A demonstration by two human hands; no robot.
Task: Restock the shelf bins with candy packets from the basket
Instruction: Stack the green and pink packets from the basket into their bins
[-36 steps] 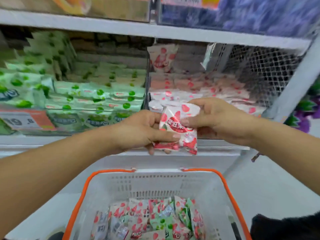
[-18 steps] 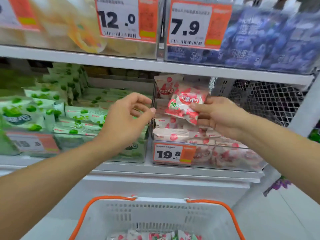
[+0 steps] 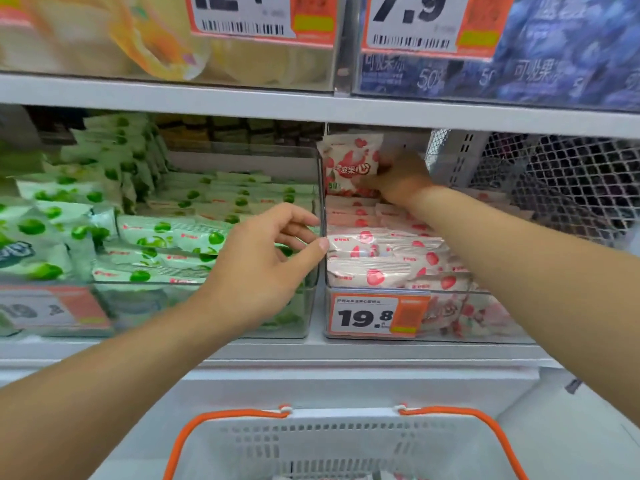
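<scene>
A pink strawberry candy packet (image 3: 349,164) stands upright at the back of the clear right-hand bin (image 3: 485,317). My right hand (image 3: 398,181) reaches deep into that bin and grips the packet's right edge. Several more pink packets (image 3: 381,258) lie stacked flat in the bin below it. My left hand (image 3: 263,258) hovers in front of the divider between the two bins, fingers loosely curled, holding nothing. The white basket (image 3: 346,441) with orange handles sits below the shelf; only a sliver of its contents shows at the frame's bottom edge.
The left bin (image 3: 207,306) holds green candy packets (image 3: 166,237), some upright at the far left. A 19.8 price tag (image 3: 374,315) fronts the pink bin. A white shelf board (image 3: 311,109) runs close above. White wire mesh (image 3: 554,188) closes the right side.
My right hand has carried the pink packet from in front of the bin to its back and stood it upright. My left hand has stayed near the divider. The view moved closer.
</scene>
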